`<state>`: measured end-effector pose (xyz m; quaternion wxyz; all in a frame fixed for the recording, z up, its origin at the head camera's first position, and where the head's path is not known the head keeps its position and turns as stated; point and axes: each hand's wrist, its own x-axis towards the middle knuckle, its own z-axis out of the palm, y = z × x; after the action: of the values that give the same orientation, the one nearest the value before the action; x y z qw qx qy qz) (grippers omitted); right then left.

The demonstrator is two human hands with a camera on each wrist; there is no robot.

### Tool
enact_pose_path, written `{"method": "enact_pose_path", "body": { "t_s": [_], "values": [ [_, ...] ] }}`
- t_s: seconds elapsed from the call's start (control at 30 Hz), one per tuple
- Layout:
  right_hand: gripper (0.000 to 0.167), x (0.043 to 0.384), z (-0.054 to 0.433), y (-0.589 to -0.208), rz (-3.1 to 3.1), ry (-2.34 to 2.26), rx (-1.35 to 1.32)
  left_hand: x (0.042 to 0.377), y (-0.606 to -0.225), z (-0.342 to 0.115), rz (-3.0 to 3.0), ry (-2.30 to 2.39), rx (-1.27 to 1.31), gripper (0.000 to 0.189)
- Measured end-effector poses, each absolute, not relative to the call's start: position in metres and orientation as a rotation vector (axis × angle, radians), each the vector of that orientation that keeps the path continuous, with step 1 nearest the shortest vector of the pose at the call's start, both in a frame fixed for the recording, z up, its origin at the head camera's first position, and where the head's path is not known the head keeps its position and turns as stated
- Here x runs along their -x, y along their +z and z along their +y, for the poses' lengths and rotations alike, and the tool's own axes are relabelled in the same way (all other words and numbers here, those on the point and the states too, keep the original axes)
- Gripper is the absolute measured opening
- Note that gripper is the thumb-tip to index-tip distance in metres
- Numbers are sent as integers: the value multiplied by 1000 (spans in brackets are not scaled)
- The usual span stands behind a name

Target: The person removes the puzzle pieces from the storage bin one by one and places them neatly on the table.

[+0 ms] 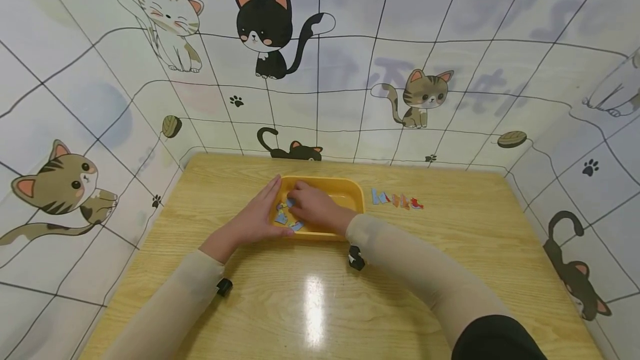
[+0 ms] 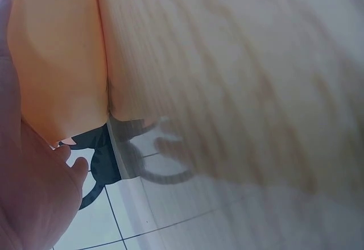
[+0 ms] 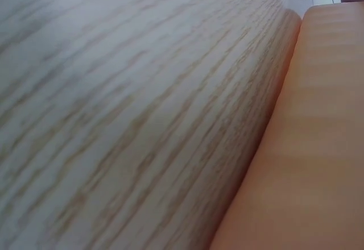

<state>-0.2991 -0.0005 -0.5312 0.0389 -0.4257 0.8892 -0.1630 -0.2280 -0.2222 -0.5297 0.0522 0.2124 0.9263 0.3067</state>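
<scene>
In the head view, a yellow tray point(image 1: 340, 183) stands on the wooden table. My left hand point(image 1: 255, 216) rests against its left end, fingers straight along that side and thumb at the near rim. Inside the tray, my right hand point(image 1: 316, 205) reaches to the left half with bent fingers, and a light blue puzzle piece point(image 1: 290, 203) shows at its fingertips. Several blue and yellow puzzle pieces point(image 1: 281, 218) lie loose around it. The left wrist view shows the tray wall point(image 2: 62, 57) beside the left hand; the right wrist view shows mostly tray wall point(image 3: 307, 136) and tabletop.
Right of the tray, several small blue, orange and red pieces point(image 1: 396, 199) lie in a row on the table point(image 1: 250, 304). A cloth with cat drawings point(image 1: 345, 65) encloses the table at the back and sides.
</scene>
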Motion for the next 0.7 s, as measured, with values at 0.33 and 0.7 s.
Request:
{"method": "enact_pose_path", "body": {
  "t_s": [0.33, 0.7],
  "values": [
    [34, 296, 0, -530, 2734, -517, 1269, 228, -529, -221, 2813, 931, -642, 146],
    [37, 295, -1, -529, 2746, -543, 1230, 230, -532, -223, 2818, 935, -654, 147]
  ]
}}
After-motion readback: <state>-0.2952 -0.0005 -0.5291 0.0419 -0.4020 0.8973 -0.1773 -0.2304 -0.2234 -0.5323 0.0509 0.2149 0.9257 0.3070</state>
